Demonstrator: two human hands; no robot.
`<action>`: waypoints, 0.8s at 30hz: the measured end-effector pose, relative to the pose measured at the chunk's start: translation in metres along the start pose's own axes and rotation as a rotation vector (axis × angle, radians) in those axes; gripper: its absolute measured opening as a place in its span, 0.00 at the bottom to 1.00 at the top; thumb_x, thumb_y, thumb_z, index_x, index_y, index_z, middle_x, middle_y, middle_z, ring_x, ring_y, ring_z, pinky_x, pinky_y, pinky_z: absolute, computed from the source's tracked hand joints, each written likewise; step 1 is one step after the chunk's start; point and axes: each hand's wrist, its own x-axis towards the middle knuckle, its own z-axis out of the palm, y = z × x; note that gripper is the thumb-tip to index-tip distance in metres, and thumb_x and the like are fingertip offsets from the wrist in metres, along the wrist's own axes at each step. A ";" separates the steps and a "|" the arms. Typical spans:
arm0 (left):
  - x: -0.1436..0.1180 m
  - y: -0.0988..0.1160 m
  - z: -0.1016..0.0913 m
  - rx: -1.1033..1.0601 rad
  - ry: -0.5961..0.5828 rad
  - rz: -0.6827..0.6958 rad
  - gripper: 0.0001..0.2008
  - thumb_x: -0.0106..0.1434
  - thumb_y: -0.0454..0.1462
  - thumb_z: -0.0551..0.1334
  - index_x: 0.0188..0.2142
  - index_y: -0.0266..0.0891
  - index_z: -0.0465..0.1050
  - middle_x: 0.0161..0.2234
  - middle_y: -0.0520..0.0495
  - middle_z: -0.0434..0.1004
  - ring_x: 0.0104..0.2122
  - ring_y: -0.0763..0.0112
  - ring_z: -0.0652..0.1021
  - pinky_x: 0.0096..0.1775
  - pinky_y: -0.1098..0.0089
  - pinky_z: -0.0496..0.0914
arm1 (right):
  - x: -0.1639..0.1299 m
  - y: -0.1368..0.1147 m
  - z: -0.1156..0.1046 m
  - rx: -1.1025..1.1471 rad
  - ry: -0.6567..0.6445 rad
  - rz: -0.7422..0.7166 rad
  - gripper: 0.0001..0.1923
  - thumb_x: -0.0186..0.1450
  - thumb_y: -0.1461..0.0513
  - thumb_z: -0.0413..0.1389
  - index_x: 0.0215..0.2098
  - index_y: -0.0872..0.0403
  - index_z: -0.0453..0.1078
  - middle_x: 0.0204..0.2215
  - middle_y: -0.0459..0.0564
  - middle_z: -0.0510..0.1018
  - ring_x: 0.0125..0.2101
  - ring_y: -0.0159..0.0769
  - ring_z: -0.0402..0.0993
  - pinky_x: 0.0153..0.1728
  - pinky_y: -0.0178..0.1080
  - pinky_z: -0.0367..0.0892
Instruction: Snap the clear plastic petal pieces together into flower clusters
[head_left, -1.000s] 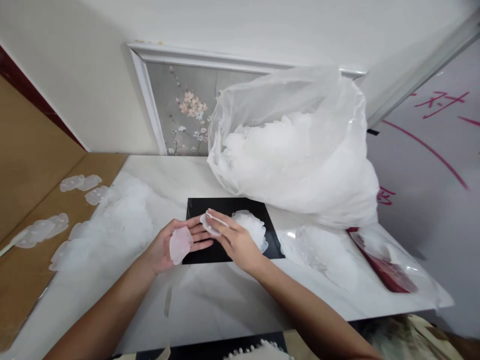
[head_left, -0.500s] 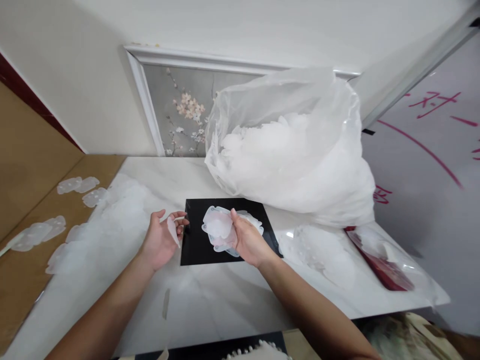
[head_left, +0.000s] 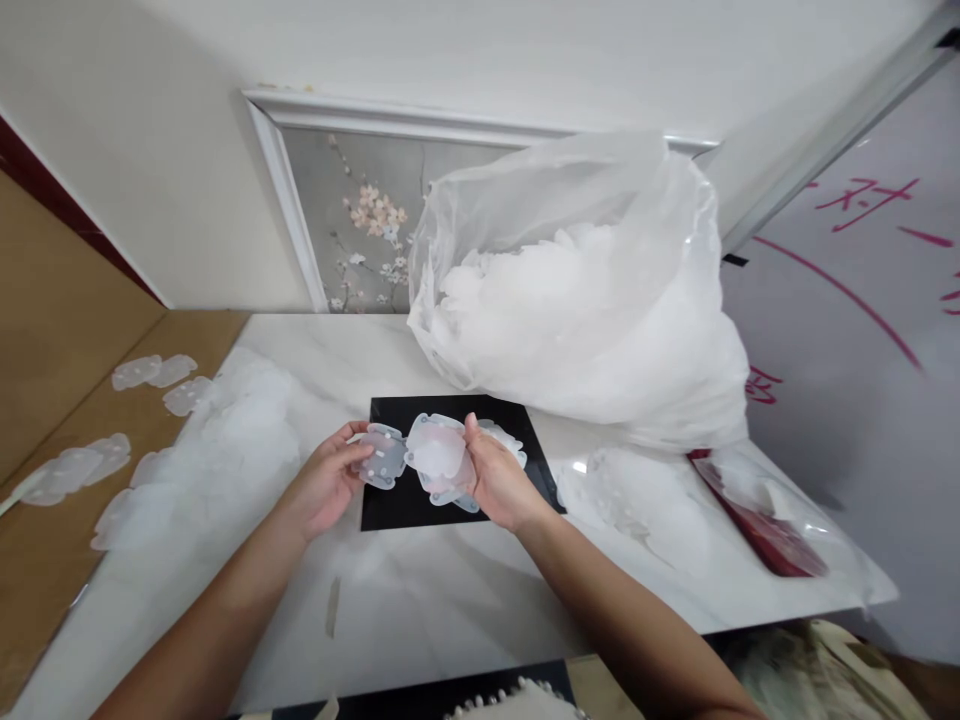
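The left hand has its thumb and fingers closed on the outer edge of a dotted translucent piece, which projects past the fingertips toward the right hand. The right hand has its thumb laid over the edge of a frosted piece, which extends left of that thumb; overlap makes it unclear whether this grip takes one layer or several. Both pieces are positioned above a black mat. A pale pile lies just beyond the right thumb. An open plastic bag stands beyond the fingers of both hands.
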 end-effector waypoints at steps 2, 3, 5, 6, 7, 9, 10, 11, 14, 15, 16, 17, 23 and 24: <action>0.001 0.000 -0.001 -0.018 0.030 0.012 0.12 0.52 0.25 0.67 0.34 0.37 0.71 0.28 0.50 0.79 0.24 0.76 0.75 0.27 0.76 0.70 | -0.001 -0.001 0.000 -0.014 0.002 -0.006 0.28 0.59 0.39 0.57 0.36 0.55 0.73 0.29 0.51 0.79 0.36 0.42 0.78 0.29 0.40 0.76; 0.001 0.000 -0.001 -0.030 0.048 0.022 0.11 0.51 0.25 0.67 0.33 0.38 0.70 0.28 0.51 0.78 0.24 0.76 0.75 0.27 0.77 0.70 | -0.001 -0.001 0.000 -0.021 0.007 -0.007 0.28 0.59 0.39 0.57 0.36 0.55 0.73 0.29 0.51 0.79 0.36 0.42 0.78 0.28 0.40 0.76; 0.002 0.000 -0.001 -0.057 0.075 0.041 0.11 0.52 0.25 0.66 0.32 0.38 0.69 0.28 0.52 0.78 0.26 0.75 0.77 0.28 0.76 0.71 | -0.001 -0.001 0.000 -0.028 0.016 -0.005 0.28 0.58 0.38 0.58 0.35 0.55 0.73 0.29 0.51 0.79 0.36 0.42 0.78 0.28 0.39 0.75; 0.002 0.000 -0.001 -0.068 0.081 0.047 0.11 0.52 0.25 0.66 0.32 0.39 0.69 0.28 0.52 0.78 0.27 0.74 0.77 0.28 0.75 0.72 | -0.001 -0.001 -0.001 -0.025 0.019 -0.002 0.28 0.58 0.38 0.58 0.35 0.55 0.73 0.29 0.51 0.79 0.36 0.42 0.79 0.28 0.39 0.75; 0.003 0.000 -0.001 -0.077 0.082 0.052 0.11 0.52 0.25 0.66 0.31 0.39 0.68 0.28 0.52 0.78 0.27 0.73 0.78 0.28 0.75 0.72 | -0.001 -0.001 -0.001 -0.020 0.022 0.001 0.28 0.57 0.39 0.59 0.35 0.55 0.72 0.29 0.50 0.79 0.36 0.42 0.79 0.28 0.39 0.75; 0.003 0.000 -0.001 -0.086 0.066 0.055 0.11 0.52 0.26 0.66 0.32 0.40 0.68 0.30 0.51 0.79 0.29 0.71 0.79 0.30 0.72 0.74 | -0.001 -0.001 -0.001 -0.008 0.036 0.008 0.27 0.58 0.39 0.59 0.35 0.54 0.72 0.29 0.50 0.79 0.36 0.42 0.79 0.28 0.39 0.76; 0.003 0.000 -0.001 -0.088 0.055 0.055 0.11 0.52 0.26 0.66 0.33 0.40 0.69 0.32 0.51 0.80 0.30 0.70 0.80 0.31 0.71 0.74 | 0.000 0.000 -0.001 -0.004 0.046 0.011 0.26 0.59 0.40 0.59 0.34 0.54 0.72 0.29 0.50 0.79 0.36 0.41 0.79 0.29 0.40 0.76; 0.003 0.000 -0.001 -0.089 0.042 0.053 0.11 0.53 0.27 0.66 0.34 0.40 0.70 0.34 0.50 0.81 0.31 0.69 0.80 0.32 0.70 0.75 | 0.000 0.000 -0.002 0.000 0.057 0.015 0.25 0.59 0.41 0.59 0.34 0.54 0.72 0.29 0.50 0.79 0.36 0.41 0.79 0.29 0.40 0.76; 0.003 0.000 -0.003 -0.100 -0.014 0.055 0.13 0.55 0.28 0.65 0.40 0.40 0.73 0.40 0.47 0.82 0.37 0.66 0.81 0.36 0.68 0.77 | 0.001 0.000 -0.002 0.025 0.072 0.018 0.22 0.60 0.44 0.60 0.33 0.55 0.72 0.29 0.49 0.79 0.36 0.41 0.78 0.30 0.41 0.76; 0.003 0.000 -0.003 -0.107 -0.036 0.059 0.13 0.55 0.28 0.64 0.41 0.40 0.74 0.41 0.46 0.82 0.38 0.65 0.81 0.37 0.68 0.77 | 0.001 0.000 -0.002 0.037 0.071 0.020 0.21 0.60 0.45 0.61 0.33 0.55 0.72 0.29 0.49 0.79 0.36 0.42 0.78 0.31 0.41 0.76; 0.003 0.000 -0.004 -0.115 -0.058 0.065 0.14 0.56 0.28 0.64 0.42 0.40 0.75 0.42 0.45 0.82 0.39 0.65 0.81 0.38 0.67 0.77 | 0.001 0.000 -0.001 0.048 0.069 0.021 0.20 0.60 0.46 0.61 0.33 0.55 0.72 0.29 0.49 0.79 0.36 0.42 0.78 0.31 0.41 0.76; 0.002 0.000 -0.004 -0.123 -0.076 0.070 0.14 0.56 0.29 0.63 0.43 0.40 0.75 0.43 0.45 0.81 0.40 0.65 0.81 0.39 0.67 0.77 | 0.001 -0.001 -0.001 0.057 0.071 0.026 0.19 0.60 0.47 0.61 0.33 0.55 0.72 0.29 0.49 0.79 0.36 0.42 0.78 0.31 0.41 0.76; -0.001 0.003 -0.003 -0.172 -0.144 0.067 0.15 0.57 0.30 0.61 0.45 0.39 0.75 0.44 0.45 0.81 0.42 0.64 0.80 0.43 0.65 0.76 | -0.002 -0.002 0.002 0.021 0.095 -0.038 0.18 0.58 0.48 0.63 0.29 0.53 0.70 0.25 0.46 0.75 0.29 0.38 0.75 0.26 0.38 0.73; -0.002 0.004 -0.002 -0.176 -0.156 0.066 0.16 0.57 0.30 0.61 0.46 0.40 0.75 0.45 0.44 0.81 0.42 0.63 0.80 0.44 0.64 0.75 | -0.003 -0.002 0.003 -0.013 0.086 -0.086 0.18 0.58 0.48 0.63 0.27 0.53 0.69 0.23 0.45 0.73 0.26 0.35 0.72 0.24 0.36 0.71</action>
